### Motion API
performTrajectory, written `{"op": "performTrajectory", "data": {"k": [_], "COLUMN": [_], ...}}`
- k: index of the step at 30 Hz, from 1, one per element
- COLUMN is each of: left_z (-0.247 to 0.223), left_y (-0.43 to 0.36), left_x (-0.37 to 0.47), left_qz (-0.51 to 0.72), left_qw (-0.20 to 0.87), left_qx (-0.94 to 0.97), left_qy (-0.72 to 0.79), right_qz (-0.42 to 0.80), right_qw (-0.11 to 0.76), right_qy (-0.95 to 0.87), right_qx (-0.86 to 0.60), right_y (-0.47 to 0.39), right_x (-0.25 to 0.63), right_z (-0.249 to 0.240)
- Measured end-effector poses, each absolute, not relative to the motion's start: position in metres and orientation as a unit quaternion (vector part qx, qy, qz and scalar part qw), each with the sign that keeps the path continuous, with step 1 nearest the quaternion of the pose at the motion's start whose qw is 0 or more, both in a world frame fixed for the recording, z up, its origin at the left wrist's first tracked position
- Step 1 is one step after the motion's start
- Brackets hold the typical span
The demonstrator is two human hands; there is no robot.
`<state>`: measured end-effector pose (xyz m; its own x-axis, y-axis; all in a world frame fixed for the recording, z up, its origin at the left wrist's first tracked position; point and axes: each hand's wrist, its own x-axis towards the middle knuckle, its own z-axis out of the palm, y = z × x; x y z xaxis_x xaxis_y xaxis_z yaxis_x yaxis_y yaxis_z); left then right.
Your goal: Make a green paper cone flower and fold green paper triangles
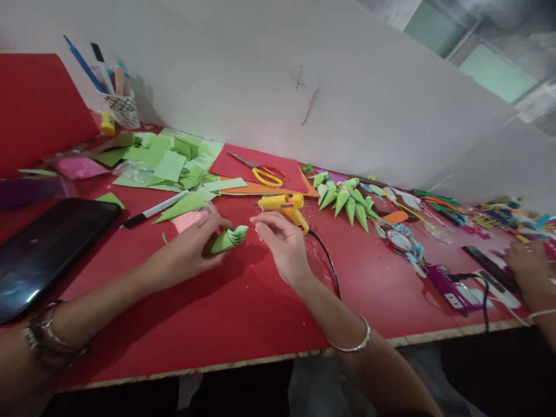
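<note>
My left hand (194,240) is closed around a green folded-paper piece (229,239) with layered pleats at its tip. Just to the right of that tip, my right hand (282,243) is raised with thumb and fingertips pinched together; whatever may be between them is too small to make out. Behind my right hand a yellow glue gun (284,204) lies on its side, its black cord running toward me. A pink piece of paper (190,220) is partly covered by my left hand. Beyond it lies a pointed green paper strip (182,205).
Green paper squares (171,165) pile up at the back left, near scissors (260,171) on red paper. A tablet (56,249) and a marker (156,208) lie left. Green paper cones (345,200), a purple power strip (454,288) and another person's hand (532,266) are right.
</note>
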<state>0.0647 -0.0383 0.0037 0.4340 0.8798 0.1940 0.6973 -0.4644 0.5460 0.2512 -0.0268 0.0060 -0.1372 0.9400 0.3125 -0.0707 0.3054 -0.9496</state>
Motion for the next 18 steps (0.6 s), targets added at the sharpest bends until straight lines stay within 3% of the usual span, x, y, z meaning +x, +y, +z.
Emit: {"op": "performTrajectory", "data": {"k": [8, 18], "left_z": [0.0069, 0.007], "left_y": [-0.0436, -0.0447], "left_x": [0.0642, 0.0654], "left_qz": [0.25, 0.26], "left_qw": [0.224, 0.222], "left_qx": [0.823, 0.822], "left_qy": [0.458, 0.455], "right_qz": [0.524, 0.469], "right_qw": [0.539, 0.54], "right_qy": [-0.555, -0.604], "right_qx": [-0.355, -0.351], "right_y": [-0.0286, -0.0312], "right_x": [0.2478, 0.2492], "right_z": [0.0096, 0.011]}}
